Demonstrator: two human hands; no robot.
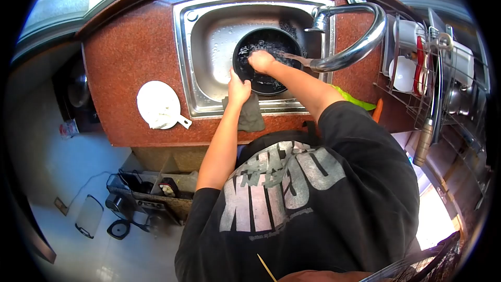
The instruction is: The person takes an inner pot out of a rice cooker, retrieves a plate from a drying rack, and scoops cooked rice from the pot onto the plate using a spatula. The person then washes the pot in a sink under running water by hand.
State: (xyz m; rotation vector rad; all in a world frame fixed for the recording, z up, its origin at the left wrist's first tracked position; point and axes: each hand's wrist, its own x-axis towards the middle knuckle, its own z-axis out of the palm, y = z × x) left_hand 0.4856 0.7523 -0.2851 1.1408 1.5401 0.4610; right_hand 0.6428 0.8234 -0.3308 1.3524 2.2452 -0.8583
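Observation:
A round black pan (267,90) sits in the steel sink (209,31) with water in it. My left hand (239,90) grips the pan's near left rim, thumb up along the edge. My right hand (261,62) is down inside the pan, fingers curled; whatever they hold, if anything, is hidden. Water runs from the curved chrome faucet (355,63) into the pan, just beside my right wrist. A dark grey cloth (251,115) hangs over the sink's front edge, below my left hand.
On the left counter lies a white board with a handle (159,104), a whitish item on it. A dish rack (404,99) with bowls and utensils stands at right. A green vegetable (355,99) and a carrot (378,110) lie near my right arm.

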